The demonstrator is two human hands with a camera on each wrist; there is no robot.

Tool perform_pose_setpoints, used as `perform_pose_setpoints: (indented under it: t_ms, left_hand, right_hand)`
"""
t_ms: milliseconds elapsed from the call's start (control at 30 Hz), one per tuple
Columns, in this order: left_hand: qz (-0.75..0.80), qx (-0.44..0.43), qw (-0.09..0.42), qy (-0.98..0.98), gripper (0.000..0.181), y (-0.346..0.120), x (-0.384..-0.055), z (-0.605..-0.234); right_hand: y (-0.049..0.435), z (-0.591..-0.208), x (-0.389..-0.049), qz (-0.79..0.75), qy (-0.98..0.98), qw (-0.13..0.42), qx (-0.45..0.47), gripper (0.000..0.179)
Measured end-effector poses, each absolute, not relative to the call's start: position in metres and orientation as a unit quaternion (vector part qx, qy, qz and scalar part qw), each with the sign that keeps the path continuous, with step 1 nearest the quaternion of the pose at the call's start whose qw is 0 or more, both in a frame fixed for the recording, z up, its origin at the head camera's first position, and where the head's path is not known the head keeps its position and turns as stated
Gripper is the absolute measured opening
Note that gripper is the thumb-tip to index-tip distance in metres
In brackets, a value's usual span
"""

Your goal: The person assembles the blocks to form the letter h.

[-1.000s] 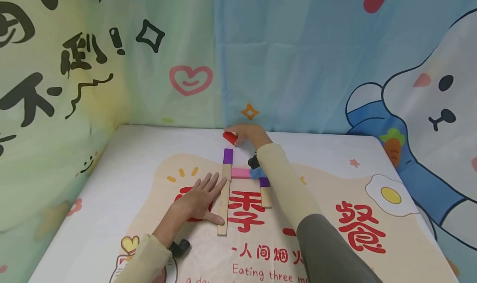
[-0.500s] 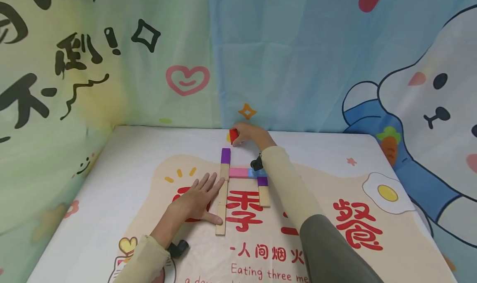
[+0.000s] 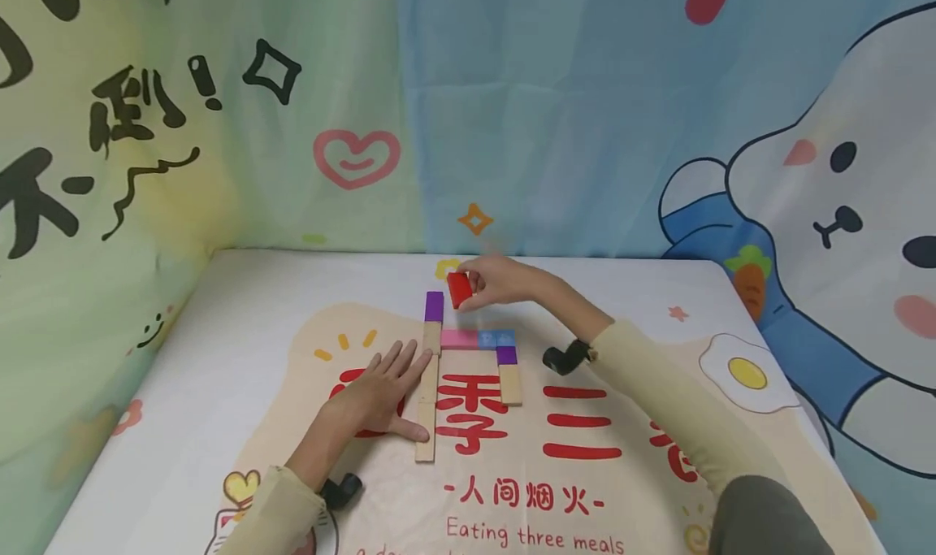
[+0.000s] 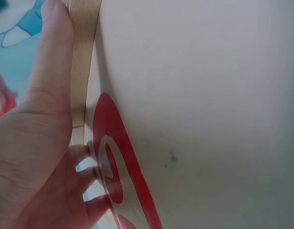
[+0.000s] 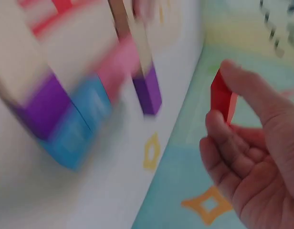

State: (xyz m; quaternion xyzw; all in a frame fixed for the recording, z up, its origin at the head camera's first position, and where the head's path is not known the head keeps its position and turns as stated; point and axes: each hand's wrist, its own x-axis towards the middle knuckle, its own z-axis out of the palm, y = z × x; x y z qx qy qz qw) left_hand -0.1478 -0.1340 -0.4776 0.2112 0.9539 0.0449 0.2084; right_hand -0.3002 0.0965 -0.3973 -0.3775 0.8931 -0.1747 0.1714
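My right hand pinches a small red block between thumb and fingers, just beyond the far end of a row of blocks. In the right wrist view, the red block shows between the thumb and fingertips. My left hand lies with fingers spread along the left side of the plain wooden blocks, its thumb near their close end. A purple block tops that row. From its side, a pink block and light blue blocks run right, then a second purple block and a wooden block turn back.
A white printed tabletop with red characters and drawings lies under the blocks. Behind its far edge hangs a patterned cloth. Black wrist cameras sit on both wrists.
My right hand has drawn the red block back from the table's far edge, and the block has turned more upright. The left hand stays beside the wooden row. The head view has shifted slightly.
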Motion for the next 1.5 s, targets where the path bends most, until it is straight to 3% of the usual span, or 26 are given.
perform_pose_setpoints:
  t_ms: [333, 633, 867, 1500]
  left_hand:
    - [0.046, 0.218, 0.202, 0.954, 0.120, -0.134, -0.146, -0.481]
    - [0.055, 0.216, 0.206, 0.953, 0.120, -0.134, -0.147, -0.478]
    - [0.044, 0.215, 0.202, 0.954, 0.120, -0.135, -0.149, -0.481]
    - [0.037, 0.213, 0.208, 0.954, 0.121, -0.135, -0.146, -0.478]
  right_hand:
    - [0.144, -0.421, -0.172, -0.286, 0.891, 0.170, -0.307, 0.060]
    - [0.163, -0.454, -0.110, -0.275, 0.918, 0.154, -0.240, 0.069]
    - [0.159, -0.460, -0.096, -0.254, 0.933, 0.165, -0.193, 0.072]
    - [0.159, -0.474, -0.086, -0.198, 0.946, 0.137, -0.216, 0.076]
